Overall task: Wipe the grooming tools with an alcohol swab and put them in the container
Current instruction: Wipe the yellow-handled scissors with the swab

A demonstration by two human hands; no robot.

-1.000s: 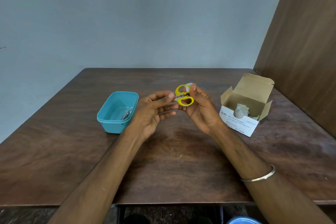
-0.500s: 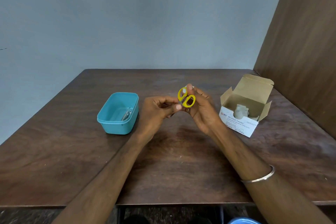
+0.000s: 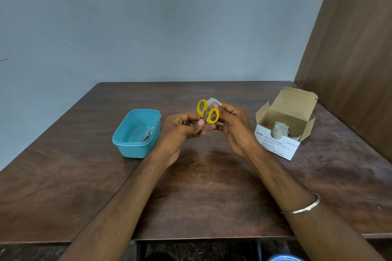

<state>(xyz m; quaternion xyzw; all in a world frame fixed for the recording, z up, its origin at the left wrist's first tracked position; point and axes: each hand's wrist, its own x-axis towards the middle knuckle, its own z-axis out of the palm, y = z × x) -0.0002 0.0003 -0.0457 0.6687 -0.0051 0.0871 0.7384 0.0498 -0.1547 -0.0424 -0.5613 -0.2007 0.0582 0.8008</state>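
Observation:
Small scissors with yellow loop handles (image 3: 207, 111) are held upright above the table's middle. My left hand (image 3: 182, 131) pinches them low down, where the blades are hidden by its fingers. My right hand (image 3: 233, 125) pinches a white alcohol swab (image 3: 213, 101) against the handles from behind. A teal plastic container (image 3: 135, 146) stands to the left of my hands, with metal grooming tools (image 3: 147, 134) lying inside it.
An open cardboard box of alcohol swabs (image 3: 277, 144) stands at the right, with crumpled white wrappers inside. A brown wooden panel (image 3: 350, 70) rises along the table's right side. The dark wooden table (image 3: 201, 186) ends at a grey wall behind.
The scissors have been turned from lying sideways to standing with handles up. Both hands stayed together above the table's middle, the swab still at the handles.

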